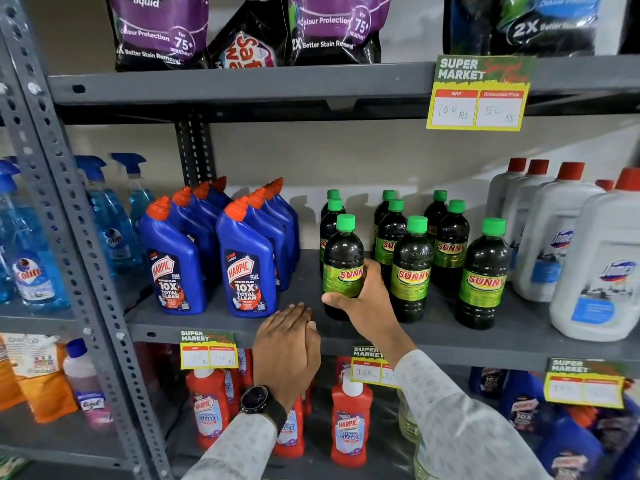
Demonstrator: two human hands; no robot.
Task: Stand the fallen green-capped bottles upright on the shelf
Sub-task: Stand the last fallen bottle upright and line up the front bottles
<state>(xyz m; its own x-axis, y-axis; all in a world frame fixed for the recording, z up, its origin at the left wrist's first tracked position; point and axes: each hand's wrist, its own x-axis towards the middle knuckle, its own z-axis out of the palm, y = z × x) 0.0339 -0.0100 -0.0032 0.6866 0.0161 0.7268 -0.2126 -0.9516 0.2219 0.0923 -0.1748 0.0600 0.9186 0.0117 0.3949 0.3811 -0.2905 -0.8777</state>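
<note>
The grey slotted-steel shelf (214, 325) carries, in its middle tier, a cluster of dark plastic bottles with bright green screw caps and green-and-yellow "SUNNY" labels (417, 258). All nine of them stand upright, long axes vertical, caps pointing to twelve o'clock. They form three rows running back toward the wall, with one more bottle standing alone at three o'clock of the group.

The front-left dark green-capped bottle (343, 268) stands near the shelf's front edge. The right hand (360, 299) is clenched around its lower half from the four o'clock side: the thumb lies across the front below the label, and the other fingers (372, 268) curl around the right flank beside the label. The label faces outward.

At eight o'clock of that bottle, the left hand (287, 348), with a black wristwatch (258, 400) below it, rests palm-down on the shelf's front lip with its fingers flat and together, gripping nothing and not touching the bottle.

At nine o'clock of the cluster stand blue plastic "Harpic" bottles with orange caps (247, 265).
</note>
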